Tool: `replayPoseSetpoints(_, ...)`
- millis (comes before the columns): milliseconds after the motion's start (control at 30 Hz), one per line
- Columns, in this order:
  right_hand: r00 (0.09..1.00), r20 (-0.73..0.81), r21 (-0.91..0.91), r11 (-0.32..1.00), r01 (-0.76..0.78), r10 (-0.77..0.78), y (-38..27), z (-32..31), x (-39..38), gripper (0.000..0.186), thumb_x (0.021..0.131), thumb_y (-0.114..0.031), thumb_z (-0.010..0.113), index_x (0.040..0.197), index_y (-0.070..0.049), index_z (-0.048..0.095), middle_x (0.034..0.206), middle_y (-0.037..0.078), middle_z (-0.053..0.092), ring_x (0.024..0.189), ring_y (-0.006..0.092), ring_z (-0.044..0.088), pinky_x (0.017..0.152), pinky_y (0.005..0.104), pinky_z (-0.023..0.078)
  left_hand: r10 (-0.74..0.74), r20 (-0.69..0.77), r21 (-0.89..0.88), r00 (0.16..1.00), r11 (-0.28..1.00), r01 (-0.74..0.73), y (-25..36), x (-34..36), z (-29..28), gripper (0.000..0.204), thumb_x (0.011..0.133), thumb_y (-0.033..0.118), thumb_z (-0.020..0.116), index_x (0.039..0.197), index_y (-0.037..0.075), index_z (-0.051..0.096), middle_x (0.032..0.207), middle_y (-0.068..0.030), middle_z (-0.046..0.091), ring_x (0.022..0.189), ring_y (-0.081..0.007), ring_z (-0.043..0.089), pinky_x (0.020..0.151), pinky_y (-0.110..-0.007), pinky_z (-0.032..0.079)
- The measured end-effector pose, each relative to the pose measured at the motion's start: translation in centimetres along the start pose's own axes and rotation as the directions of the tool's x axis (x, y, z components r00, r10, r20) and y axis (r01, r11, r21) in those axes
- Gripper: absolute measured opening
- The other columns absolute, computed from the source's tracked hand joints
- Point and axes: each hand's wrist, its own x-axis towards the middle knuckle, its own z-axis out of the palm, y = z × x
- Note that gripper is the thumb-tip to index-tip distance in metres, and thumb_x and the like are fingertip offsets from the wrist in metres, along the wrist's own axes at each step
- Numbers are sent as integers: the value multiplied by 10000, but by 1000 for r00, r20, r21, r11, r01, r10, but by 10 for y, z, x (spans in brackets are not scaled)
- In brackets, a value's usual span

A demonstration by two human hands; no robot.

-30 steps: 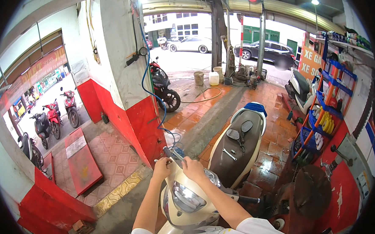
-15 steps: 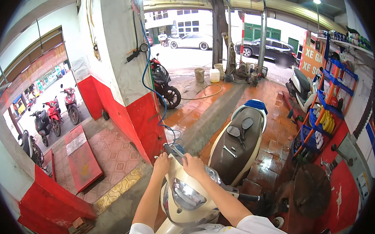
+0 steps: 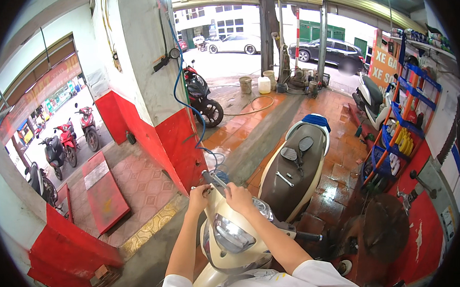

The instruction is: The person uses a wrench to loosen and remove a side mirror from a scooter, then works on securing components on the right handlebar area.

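A cream scooter [image 3: 231, 263] stands before me, its headlight [image 3: 232, 236] on my side and its brown seat [image 3: 294, 179] beyond. My left hand [image 3: 198, 201] is closed, fingers curled at the scooter's left handlebar end; what it pinches is too small to make out. Close beside it, my right hand [image 3: 239, 199] is closed around the near end of a slim silver bar [image 3: 217, 179], whose kind I cannot tell. A wrench [image 3: 285, 179] lies on the seat, near two mirrors [image 3: 306, 143] lying face up. The other handlebar grip [image 3: 309, 236] is black and bare.
A red-and-white pillar [image 3: 175, 146] with a hanging blue hose [image 3: 179, 89] rises just beyond my left hand. At right stand a rack [image 3: 402, 113] with blue trays and a white scooter [image 3: 371, 102]. A red ramp [image 3: 105, 194] lies left; buckets [image 3: 245, 84] stand far back.
The whole view has shifted slightly, with the scooter now a little further right. Both hands stay at the left handlebar end; my left fingers have turned inward a little.
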Motion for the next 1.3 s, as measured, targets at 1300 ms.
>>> replayPoseSetpoints(1300,979,-200,345,938,33,39,9,-9,-6,247,934,-289,634,963,-44,642,699,152,663,641,281,647,600,423,492,-278,47,-695,959,680,231,66,-9,-8,227,1006,107,589,1193,-17,624,961,-55,702,852,-112,663,797,-259,547)
